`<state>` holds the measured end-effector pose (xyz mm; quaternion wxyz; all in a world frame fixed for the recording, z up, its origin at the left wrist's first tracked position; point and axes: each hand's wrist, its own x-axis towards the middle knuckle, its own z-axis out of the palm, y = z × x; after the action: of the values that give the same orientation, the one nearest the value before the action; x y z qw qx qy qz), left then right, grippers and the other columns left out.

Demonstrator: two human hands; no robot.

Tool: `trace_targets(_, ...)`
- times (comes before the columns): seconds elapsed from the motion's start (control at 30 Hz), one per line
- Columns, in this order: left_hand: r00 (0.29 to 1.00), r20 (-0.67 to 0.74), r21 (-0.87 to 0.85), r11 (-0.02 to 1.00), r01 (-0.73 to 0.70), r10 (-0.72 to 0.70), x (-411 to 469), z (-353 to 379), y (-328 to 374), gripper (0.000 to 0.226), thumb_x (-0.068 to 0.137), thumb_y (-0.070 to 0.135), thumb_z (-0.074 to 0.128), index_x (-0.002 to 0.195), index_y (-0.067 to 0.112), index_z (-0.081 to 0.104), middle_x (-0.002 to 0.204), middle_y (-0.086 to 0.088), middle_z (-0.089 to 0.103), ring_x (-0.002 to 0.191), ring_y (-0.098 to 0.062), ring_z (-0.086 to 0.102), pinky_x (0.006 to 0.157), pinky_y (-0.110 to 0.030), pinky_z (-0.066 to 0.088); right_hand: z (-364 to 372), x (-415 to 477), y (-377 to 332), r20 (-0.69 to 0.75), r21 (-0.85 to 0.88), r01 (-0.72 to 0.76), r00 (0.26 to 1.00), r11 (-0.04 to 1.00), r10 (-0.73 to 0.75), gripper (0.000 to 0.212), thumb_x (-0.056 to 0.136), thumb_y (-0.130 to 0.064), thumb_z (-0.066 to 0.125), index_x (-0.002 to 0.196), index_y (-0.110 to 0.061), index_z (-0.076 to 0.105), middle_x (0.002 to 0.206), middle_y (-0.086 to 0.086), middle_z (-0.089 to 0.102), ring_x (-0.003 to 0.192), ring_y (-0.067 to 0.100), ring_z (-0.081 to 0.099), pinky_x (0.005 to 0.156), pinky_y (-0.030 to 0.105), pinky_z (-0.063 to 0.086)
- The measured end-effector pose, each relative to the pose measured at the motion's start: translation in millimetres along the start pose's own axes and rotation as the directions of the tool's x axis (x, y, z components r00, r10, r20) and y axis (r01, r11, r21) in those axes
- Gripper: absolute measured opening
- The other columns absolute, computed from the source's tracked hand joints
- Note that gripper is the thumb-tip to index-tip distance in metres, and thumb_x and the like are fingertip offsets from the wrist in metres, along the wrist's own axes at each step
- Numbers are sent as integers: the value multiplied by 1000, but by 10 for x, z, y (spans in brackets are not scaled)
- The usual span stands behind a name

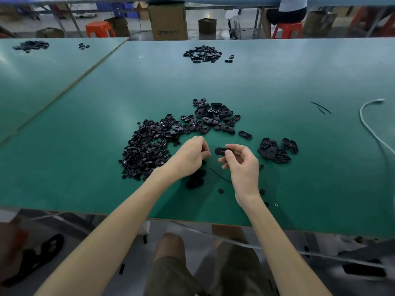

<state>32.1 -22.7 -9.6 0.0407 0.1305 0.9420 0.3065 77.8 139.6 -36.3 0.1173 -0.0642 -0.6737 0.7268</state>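
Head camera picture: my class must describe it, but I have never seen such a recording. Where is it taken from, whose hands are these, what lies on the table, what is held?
No machine here: a person wears a camera on the head, so you look forward and down along their own bare arms. The left hand and right hand work over a green table. On it lie heaps of black plastic pieces: small round ones at the left, oval shells in the middle, a smaller heap at the right, and a far heap. A white cable lies at the right. The right hand pinches one oval piece. The left hand's fingers are curled; whether they hold anything cannot be seen.
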Motion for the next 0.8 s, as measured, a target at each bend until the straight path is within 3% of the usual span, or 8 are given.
trace_targets(0.1,993,-70,-231,970,73,-92,-28,62,-5,13,105,16,56,94,20,51,90,3,58,78,-13,50,68,-22,41,5,-4,-16,-14,30,-10,1000,1000,10,15,102,-2,60,113,-13,62,99,7,70,72,10,73,65,21,55)
trace_targets(0.23,980,-159,-552,834,14,-122,-46,125,22,13,104,10,57,93,16,54,79,3,65,61,-10,54,63,-19,45,3,-11,-21,-5,0,6,1000,1000,-6,14,101,-3,61,109,-13,66,96,4,74,75,12,73,66,23,56)
trace_targets(0.33,971,-185,-675,738,-15,-149,-77,196,25,7,103,11,60,97,12,57,83,-2,71,63,-7,62,59,-12,45,0,-15,-12,3,-12,18,1000,1000,-18,14,101,-4,63,106,-15,68,93,1,77,77,12,74,66,22,56)
trace_targets(0.53,953,-259,-750,655,-95,-159,-146,232,-18,6,98,12,68,95,13,62,84,-3,76,75,-13,69,64,-16,48,-1,-3,2,13,27,19,1000,999,-19,13,100,-4,65,108,-14,67,95,-7,77,86,17,78,68,24,59)
trace_targets(0.7,958,-259,-710,697,-104,-121,-158,242,12,6,95,11,72,96,11,66,80,2,73,71,-9,68,65,-15,49,-7,-14,1,23,34,32,999,999,-33,11,98,-3,67,106,-11,65,93,-9,76,85,20,79,66,23,59)
trace_targets(0.8,964,-243,-672,736,-88,-107,-153,258,27,6,98,13,69,97,10,64,78,1,69,68,-8,66,67,-17,51,-8,-15,0,44,60,29,999,998,-31,11,96,-1,71,103,-8,66,93,3,75,85,21,79,64,23,59)
